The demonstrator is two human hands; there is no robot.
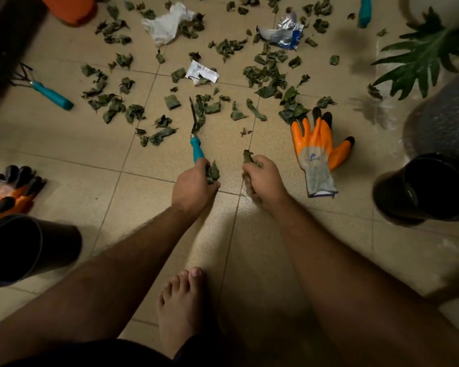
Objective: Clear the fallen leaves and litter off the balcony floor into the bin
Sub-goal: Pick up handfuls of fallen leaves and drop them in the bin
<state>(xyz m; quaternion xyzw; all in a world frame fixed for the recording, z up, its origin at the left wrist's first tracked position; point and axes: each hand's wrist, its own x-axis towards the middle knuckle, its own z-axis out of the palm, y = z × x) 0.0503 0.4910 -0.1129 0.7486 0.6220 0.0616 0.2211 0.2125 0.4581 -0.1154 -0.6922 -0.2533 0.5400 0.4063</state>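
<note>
Several dried green leaves point(269, 75) lie scattered over the beige tiled floor point(149, 229). Among them are a crumpled white plastic bag point(166, 23), a silver and blue wrapper point(285, 33) and a small white paper scrap point(203, 72). My left hand point(194, 188) is closed around the teal handle of a small garden tool point(196, 144) along with a few leaves; the tool's dark blade points away into the leaves. My right hand point(263, 178) is closed on a clump of leaves just above the floor. A black bin point(432, 189) stands open at the right.
An orange and grey glove point(319, 152) lies right of my right hand. More orange gloves point(8, 192) and a second black pot point(24, 247) sit at the left. A teal-handled hand rake point(48, 92) lies far left. A potted plant point(424, 54) fills the top right. My bare foot point(180, 305) rests below.
</note>
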